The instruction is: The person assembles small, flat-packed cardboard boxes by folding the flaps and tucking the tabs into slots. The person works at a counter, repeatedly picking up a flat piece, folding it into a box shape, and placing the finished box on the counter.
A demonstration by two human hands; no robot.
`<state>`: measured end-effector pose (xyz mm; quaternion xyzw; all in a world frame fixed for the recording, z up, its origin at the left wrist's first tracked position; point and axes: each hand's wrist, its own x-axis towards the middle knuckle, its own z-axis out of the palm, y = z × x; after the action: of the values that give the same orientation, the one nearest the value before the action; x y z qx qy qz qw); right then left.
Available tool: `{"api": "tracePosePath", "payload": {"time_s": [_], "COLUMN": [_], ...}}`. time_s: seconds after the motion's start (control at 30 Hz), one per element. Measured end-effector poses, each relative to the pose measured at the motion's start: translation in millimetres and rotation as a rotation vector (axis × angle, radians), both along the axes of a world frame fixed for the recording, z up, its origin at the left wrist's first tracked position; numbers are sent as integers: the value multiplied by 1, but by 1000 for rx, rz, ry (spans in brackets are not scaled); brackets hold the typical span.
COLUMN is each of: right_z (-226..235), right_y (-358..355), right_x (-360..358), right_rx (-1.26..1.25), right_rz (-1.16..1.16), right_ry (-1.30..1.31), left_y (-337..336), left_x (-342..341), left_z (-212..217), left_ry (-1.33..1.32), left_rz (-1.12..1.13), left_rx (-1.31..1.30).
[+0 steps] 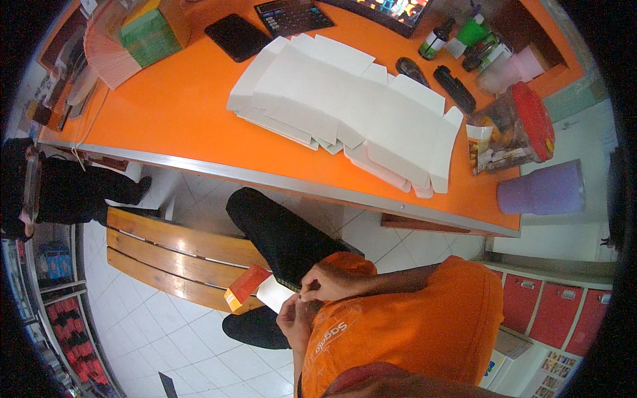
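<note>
My right hand (325, 282) is in front of my orange shirt, thumb and fingers pinched together. Just below it, my left hand (295, 321) is also closed, its fingertips meeting those of the right. Whatever is between the fingers is too small to make out. Right beside the fingertips a white panel (275, 294) sticks out, seemingly part of a red and orange carton (247, 286). That carton lies between my black-trousered legs, over the wooden bench (179, 255). I cannot tell whether the fingers touch the panel.
Alongside is an orange desk (166, 126) with a metal edge. Flat white carton blanks (345, 99) are stacked on it. A red-lidded jar (517, 126), a purple cup (541, 188), a calculator (292, 16) and a black tablet-like slab (237, 37) stand or lie around them. Red lockers (537, 305) are at right.
</note>
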<state>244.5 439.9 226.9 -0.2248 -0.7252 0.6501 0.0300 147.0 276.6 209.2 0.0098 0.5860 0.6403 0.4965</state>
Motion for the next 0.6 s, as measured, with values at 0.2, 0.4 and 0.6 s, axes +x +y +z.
{"api": "tracePosePath", "payload": {"time_s": [0.2,0.4,0.6], "right_z": [3,-3,-6], "right_y": [-2,-8,-4], "right_x": [-6,-7,-9], "right_rx": [49,21,-66], "right_rz": [61,33,52], "right_ry": [-119,-36,15], "left_y": [2,-2,5], "left_x": [3,-5,-6], "left_z": [1,-6,10], "left_ry": [103,-113,-202], "left_rz": [24,0,15], "left_rx": [-4,52,103]}}
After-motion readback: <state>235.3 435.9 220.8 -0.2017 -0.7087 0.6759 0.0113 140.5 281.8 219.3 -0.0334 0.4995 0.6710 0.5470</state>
